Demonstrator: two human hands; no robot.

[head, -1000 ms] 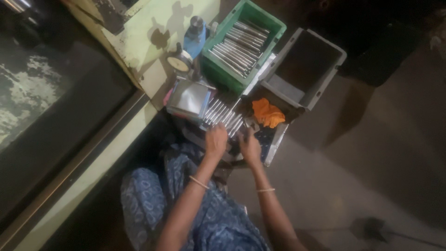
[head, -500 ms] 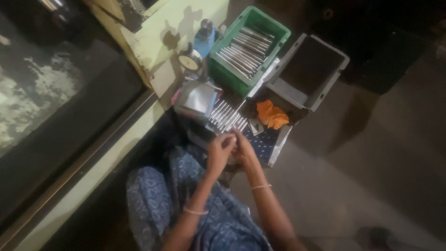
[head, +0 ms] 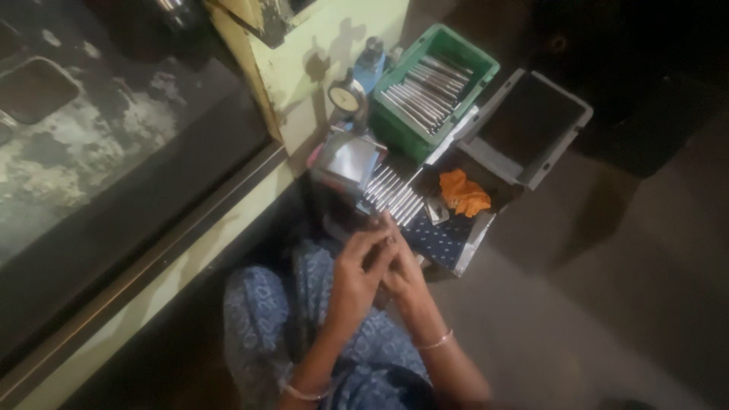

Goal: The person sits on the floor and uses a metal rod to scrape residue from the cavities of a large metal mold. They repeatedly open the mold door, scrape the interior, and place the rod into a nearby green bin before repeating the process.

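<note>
Rods (head: 395, 196) lie in a loose silver row on a tray just in front of the person's knees, and the two hands are drawn together right below that row, the left hand (head: 355, 267) cupped against the right hand (head: 402, 266); both look curled around something small and bright, perhaps one rod, but whether either grip is truly clenched on it I cannot tell in this dim light. Risk, as I judge it: a thin round piece pinched between two hands over the lap could slip and drop into the cloth folds or roll off below the row. Above the row, a dial gauge (head: 348, 99) stands by a green crate (head: 437, 87) of more rods; to the right of the row lies an orange rag (head: 465, 193), and a careless reach could scatter the row against it
</note>
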